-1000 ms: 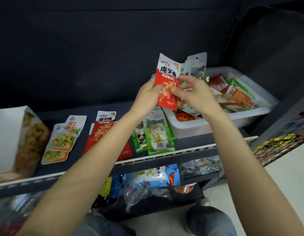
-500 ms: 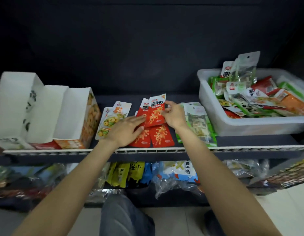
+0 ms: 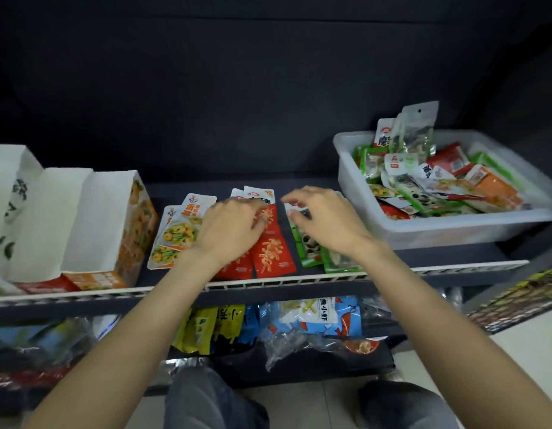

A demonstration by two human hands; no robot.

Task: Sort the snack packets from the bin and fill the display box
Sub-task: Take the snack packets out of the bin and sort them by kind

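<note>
A white plastic bin (image 3: 454, 230) full of mixed snack packets stands at the right of the dark shelf. Sorted piles lie in the middle: yellow-and-white packets (image 3: 178, 230), red packets (image 3: 270, 252) and green packets (image 3: 308, 249). My left hand (image 3: 231, 227) rests with relaxed fingers on the red pile. My right hand (image 3: 324, 218) hovers over the green pile, fingers loosely bent and holding nothing. An open orange display box (image 3: 113, 224) with white flaps stands at the left.
A second white carton (image 3: 11, 193) stands left of the display box. A white wire rail (image 3: 299, 281) runs along the shelf's front edge. Bagged snacks (image 3: 312, 317) fill the lower shelf. My knees show at the bottom.
A second ago both hands held a red packet up by the bin. It was then laid on the red pile. Now the right hand has let go and shifted right over the green packets.
</note>
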